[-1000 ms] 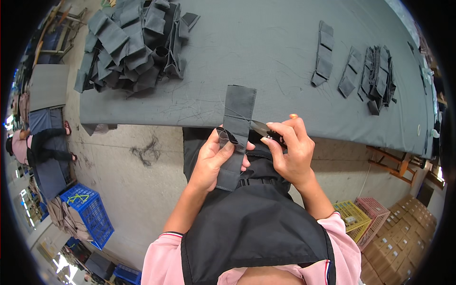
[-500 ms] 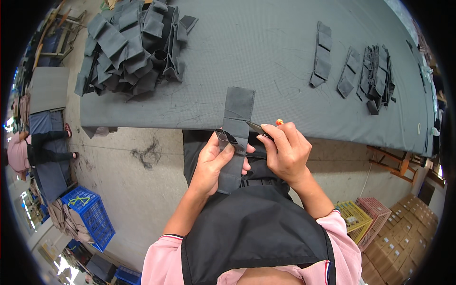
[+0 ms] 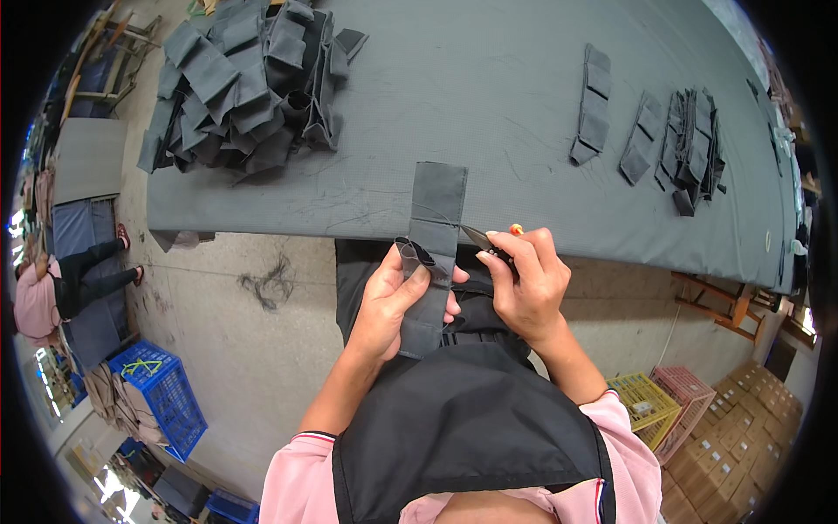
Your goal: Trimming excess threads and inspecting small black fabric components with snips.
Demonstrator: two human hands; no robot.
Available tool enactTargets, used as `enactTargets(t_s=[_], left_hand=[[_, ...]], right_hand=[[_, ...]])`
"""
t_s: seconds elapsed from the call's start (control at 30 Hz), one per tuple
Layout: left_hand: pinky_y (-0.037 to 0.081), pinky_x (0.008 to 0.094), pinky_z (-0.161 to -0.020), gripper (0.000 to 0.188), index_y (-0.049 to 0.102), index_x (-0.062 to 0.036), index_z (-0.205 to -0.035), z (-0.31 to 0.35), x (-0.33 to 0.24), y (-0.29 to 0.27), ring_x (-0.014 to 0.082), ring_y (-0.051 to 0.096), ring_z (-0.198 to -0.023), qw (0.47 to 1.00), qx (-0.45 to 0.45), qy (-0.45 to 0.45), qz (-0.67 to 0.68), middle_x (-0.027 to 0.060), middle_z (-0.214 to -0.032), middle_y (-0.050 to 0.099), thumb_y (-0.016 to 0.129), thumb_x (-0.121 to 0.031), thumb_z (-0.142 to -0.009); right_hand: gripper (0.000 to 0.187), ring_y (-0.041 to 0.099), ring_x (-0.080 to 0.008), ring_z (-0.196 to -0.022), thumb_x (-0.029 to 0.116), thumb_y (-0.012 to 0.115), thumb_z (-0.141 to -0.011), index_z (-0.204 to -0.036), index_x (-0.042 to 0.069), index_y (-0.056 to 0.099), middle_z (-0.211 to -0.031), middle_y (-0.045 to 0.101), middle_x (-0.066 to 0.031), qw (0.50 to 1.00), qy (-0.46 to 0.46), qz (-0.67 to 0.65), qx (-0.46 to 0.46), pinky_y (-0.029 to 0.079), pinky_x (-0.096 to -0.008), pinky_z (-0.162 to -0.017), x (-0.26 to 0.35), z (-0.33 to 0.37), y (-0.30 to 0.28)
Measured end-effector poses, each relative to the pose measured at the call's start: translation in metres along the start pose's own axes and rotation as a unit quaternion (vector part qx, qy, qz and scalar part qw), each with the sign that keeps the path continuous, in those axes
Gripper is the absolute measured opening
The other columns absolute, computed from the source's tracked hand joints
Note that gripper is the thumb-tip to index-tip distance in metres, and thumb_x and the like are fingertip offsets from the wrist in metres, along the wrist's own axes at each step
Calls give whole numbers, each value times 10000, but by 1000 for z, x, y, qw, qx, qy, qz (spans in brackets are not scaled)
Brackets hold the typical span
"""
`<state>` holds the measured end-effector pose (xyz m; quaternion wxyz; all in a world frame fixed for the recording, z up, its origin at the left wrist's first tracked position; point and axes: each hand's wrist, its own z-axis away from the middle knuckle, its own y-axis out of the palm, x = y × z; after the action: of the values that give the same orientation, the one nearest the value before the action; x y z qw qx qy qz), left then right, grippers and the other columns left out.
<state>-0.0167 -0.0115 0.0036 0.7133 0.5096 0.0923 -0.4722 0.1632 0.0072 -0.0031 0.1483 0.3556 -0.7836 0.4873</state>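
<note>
A dark grey fabric strip with stitched pockets [image 3: 438, 190] lies partly over the table's near edge and hangs down toward my lap. My left hand [image 3: 393, 301] is closed on its lower part, the thumb on a pocket whose mouth gapes in a loop. In my right hand [image 3: 532, 279] is a pair of small dark thread snips [image 3: 476, 236], blades pointing left at the strip's right edge. Something small, orange and yellow [image 3: 517, 230] shows beside the right fingers. A thin loose thread curves over the strip near the blade tips.
On the grey-covered table [image 3: 489, 96], a heap of pocket strips [image 3: 236, 87] sits at the far left. More strips [image 3: 694, 144] lie stacked at the right. Below are a blue crate [image 3: 166, 397], yellow crate [image 3: 644, 406], pink crate [image 3: 685, 397] and cartons [image 3: 733, 437]. Another person [image 3: 52, 293] is at far left.
My right hand and the snips have shifted slightly, the blade tips now a little farther right along the strip's edge. My left hand keeps its hold on the strip.
</note>
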Motion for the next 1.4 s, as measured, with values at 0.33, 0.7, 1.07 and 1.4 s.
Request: enactTargets(t_s=[0.33,0.7,1.07,1.4], left_hand=[[534,299,-646,304,441,-43,-1174,1,3,-1,177,632,-722,1000,5,12,-24,162,-1018,624,522,-231,-950],[533,297,-654,318,431,-44,-1193,1,4,-2,177,635,-733,999,-1,13,-29,164,-1026,624,517,-233,-951],[532,301,-668,368,411,-42,-1222,3,4,-1,182,636,-740,999,-8,22,-47,163,-1037,617,532,-251,-944],[539,300,-682,324,423,-47,-1186,2,3,-2,173,640,-756,999,-8,13,-45,160,-1047,619,519,-248,-951]], right_hand=[[279,528,-206,-547,1,741,-680,-932,34,625,-740,549,-79,999,25,3,22,527,-337,-746,6,-1,1],[246,529,-206,-552,36,742,-692,-912,34,631,-726,511,-67,992,86,-92,-7,442,-288,-490,9,-1,-5],[235,531,-188,-557,37,727,-698,-904,21,615,-730,507,-70,1000,7,10,9,427,-288,-476,7,0,4],[185,498,-121,-540,12,708,-735,-900,4,625,-755,515,-53,876,328,-354,0,412,-229,-489,6,5,-2]])
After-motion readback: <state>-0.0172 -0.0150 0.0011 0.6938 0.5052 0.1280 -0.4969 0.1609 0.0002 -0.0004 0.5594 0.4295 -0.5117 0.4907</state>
